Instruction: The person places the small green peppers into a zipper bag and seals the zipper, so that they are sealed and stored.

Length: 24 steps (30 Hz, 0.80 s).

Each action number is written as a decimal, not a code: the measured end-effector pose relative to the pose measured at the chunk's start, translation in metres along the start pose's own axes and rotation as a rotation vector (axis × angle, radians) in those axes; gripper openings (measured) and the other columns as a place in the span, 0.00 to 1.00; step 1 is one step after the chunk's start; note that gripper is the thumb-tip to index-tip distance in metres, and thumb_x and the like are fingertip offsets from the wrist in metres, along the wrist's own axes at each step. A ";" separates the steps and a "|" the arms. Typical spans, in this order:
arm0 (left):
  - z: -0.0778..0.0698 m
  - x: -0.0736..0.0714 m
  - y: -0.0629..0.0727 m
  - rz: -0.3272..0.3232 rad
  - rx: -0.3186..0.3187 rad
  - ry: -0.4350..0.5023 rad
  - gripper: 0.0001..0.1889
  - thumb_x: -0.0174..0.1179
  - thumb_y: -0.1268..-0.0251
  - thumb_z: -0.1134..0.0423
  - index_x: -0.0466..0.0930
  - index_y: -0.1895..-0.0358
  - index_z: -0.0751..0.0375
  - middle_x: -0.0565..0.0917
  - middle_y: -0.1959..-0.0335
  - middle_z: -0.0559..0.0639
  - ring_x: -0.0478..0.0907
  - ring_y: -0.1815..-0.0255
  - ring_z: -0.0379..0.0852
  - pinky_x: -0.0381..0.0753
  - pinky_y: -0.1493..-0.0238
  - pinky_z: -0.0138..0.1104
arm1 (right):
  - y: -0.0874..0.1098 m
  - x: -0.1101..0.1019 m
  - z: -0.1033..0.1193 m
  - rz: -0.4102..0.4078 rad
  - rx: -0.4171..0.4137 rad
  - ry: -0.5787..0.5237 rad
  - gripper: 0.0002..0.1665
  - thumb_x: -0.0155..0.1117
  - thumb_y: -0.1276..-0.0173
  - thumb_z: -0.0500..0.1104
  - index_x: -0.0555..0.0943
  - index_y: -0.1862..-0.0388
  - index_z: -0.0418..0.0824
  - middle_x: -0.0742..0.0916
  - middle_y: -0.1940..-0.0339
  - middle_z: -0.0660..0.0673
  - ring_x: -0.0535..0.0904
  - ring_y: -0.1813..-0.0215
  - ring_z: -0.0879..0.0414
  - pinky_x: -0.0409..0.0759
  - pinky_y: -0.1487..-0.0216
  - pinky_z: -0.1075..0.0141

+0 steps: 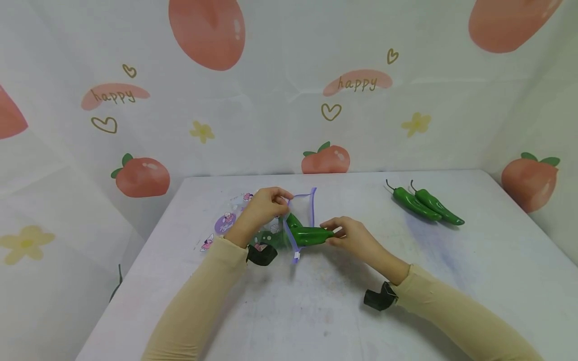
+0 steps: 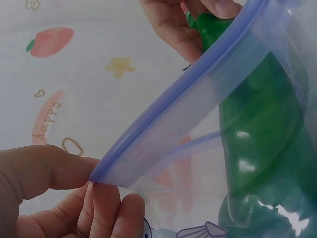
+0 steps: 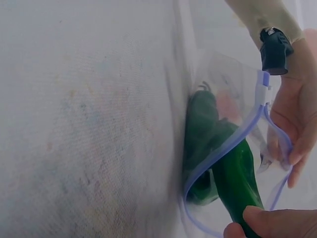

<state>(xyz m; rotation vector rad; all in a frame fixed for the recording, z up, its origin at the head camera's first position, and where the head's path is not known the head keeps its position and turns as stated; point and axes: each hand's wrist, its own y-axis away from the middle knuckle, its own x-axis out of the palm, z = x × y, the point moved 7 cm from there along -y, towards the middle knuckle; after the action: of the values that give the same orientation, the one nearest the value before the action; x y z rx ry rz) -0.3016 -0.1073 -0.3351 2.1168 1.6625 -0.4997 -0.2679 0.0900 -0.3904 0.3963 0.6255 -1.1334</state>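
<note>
A clear zip bag [image 1: 226,223] with a purple-edged mouth and cartoon prints lies left of the table's middle, its mouth spread toward the right. My left hand [image 1: 264,208] pinches the bag's rim [image 2: 163,106] between thumb and fingers. With thumb and fingertips, my right hand [image 1: 356,240] grips the end of a green chili pepper [image 1: 311,235]. That pepper sits partly inside the mouth, its held end sticking out. Deeper in the bag, in the right wrist view, other green peppers [image 3: 200,116] show through the plastic. A white slider [image 3: 263,95] sits on the zip.
Two green chili peppers [image 1: 417,204] with dark stems lie side by side at the table's back right. The white table [image 1: 316,311] meets a printed cloth backdrop [image 1: 271,115] behind and at the sides. A thin dark stem-like thing [image 1: 118,282] shows at the left edge.
</note>
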 end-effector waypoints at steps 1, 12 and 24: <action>0.000 0.000 0.000 0.000 0.000 -0.007 0.17 0.58 0.43 0.70 0.81 0.49 0.61 0.77 0.68 0.50 0.73 0.67 0.45 0.76 0.59 0.38 | 0.000 0.000 0.000 -0.001 -0.001 0.001 0.20 0.67 0.38 0.33 0.82 0.46 0.37 0.84 0.50 0.38 0.83 0.55 0.49 0.82 0.59 0.62; 0.000 0.001 -0.001 -0.002 0.001 -0.026 0.17 0.58 0.44 0.70 0.81 0.49 0.61 0.78 0.68 0.50 0.74 0.68 0.45 0.74 0.64 0.32 | -0.003 0.003 0.002 0.005 -0.008 -0.043 0.18 0.67 0.38 0.34 0.82 0.47 0.37 0.84 0.51 0.38 0.84 0.56 0.51 0.82 0.61 0.64; -0.002 0.000 0.000 -0.004 0.005 -0.022 0.17 0.58 0.44 0.70 0.81 0.49 0.62 0.78 0.68 0.51 0.73 0.67 0.45 0.75 0.63 0.33 | -0.002 0.007 0.010 0.010 -0.025 -0.051 0.18 0.66 0.38 0.32 0.82 0.48 0.36 0.84 0.50 0.38 0.84 0.56 0.49 0.83 0.57 0.61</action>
<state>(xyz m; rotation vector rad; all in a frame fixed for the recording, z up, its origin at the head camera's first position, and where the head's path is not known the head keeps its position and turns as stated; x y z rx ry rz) -0.3011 -0.1066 -0.3337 2.1042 1.6556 -0.5277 -0.2654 0.0782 -0.3872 0.3482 0.5921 -1.1223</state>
